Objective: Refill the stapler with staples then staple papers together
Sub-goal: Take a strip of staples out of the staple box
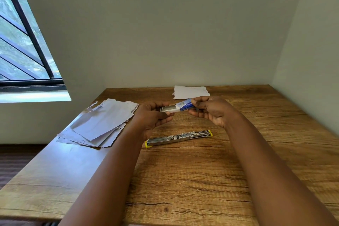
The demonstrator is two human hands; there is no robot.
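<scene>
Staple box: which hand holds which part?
Right hand grips the blue sleeve; left hand holds the slid-out inner tray. Stapler lies unheld.

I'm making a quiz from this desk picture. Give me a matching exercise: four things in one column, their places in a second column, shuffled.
Things:
1. stapler
2. staple box
3. loose paper pile
4. small paper stack

Places:
A. far edge of the table, by the wall
B. held between both hands
C. left side of the table
D. lying opened flat, below the hands

Pairs: 1-D, 2-B, 3-C, 4-A
</scene>
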